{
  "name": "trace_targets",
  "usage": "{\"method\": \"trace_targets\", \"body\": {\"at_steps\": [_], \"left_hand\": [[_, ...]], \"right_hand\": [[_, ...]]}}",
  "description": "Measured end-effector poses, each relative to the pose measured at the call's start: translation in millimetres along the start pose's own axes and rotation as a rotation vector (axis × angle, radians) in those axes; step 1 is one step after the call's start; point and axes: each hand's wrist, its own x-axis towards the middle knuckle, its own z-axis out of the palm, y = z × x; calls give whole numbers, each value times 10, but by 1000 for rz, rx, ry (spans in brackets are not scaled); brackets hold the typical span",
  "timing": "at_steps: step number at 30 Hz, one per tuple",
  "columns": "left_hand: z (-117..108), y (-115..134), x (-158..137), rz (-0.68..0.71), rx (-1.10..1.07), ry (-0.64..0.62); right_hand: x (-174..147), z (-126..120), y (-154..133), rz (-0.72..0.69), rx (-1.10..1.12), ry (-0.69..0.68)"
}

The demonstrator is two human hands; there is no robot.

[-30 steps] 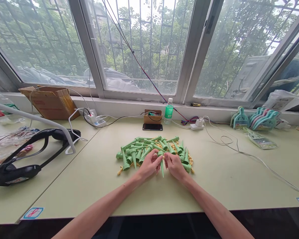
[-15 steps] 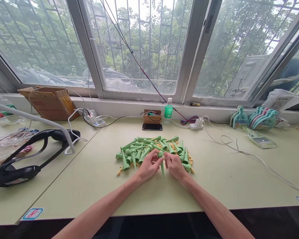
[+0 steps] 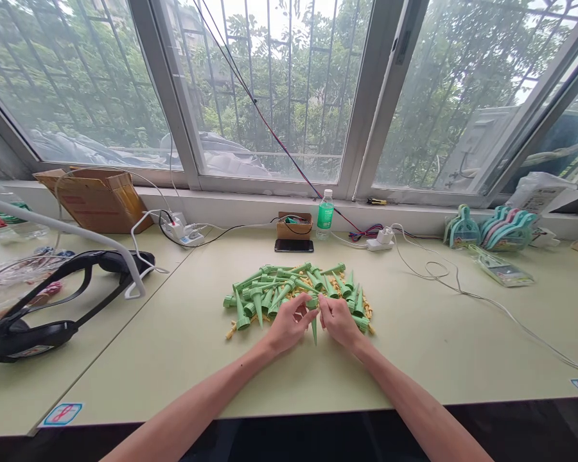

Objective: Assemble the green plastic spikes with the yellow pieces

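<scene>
My left hand (image 3: 291, 321) is closed around the capped end of a green plant watering spike (image 3: 314, 330), which points tip down toward me. Against the side of its cap, my right hand (image 3: 338, 321) pinches a small yellow peg (image 3: 318, 307), mostly covered by the fingers. Just beyond both hands lies a loose heap of similar green spikes (image 3: 256, 296). Several yellow pegs (image 3: 231, 330) are scattered among them and along the heap's edges.
A black phone (image 3: 293, 246), a small cardboard box (image 3: 285, 229) and a green-labelled bottle (image 3: 325, 215) stand behind the heap. A black headset (image 3: 72, 327) lies left. White cable (image 3: 481, 298) crosses the right side, near bagged teal hangers (image 3: 508, 228).
The spike's cap has turned or tilted slightly between my hands, and my left fingers have shifted a little on it. The heap looks the same.
</scene>
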Motion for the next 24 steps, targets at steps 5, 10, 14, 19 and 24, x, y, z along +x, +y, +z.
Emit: {"method": "trace_targets", "body": {"at_steps": [5, 10, 14, 19, 24], "left_hand": [[4, -15, 4, 19, 16, -6], [8, 2, -2, 10, 6, -4], [15, 38, -6, -1, -26, 10], [28, 67, -2, 15, -19, 52], [22, 65, 12, 11, -63, 78]], "right_hand": [[-2, 0, 0, 11, 13, -1], [0, 6, -2, 18, 31, 10], [9, 11, -4, 20, 44, 30], [17, 14, 6, 4, 65, 45], [12, 8, -1, 15, 100, 70]]}}
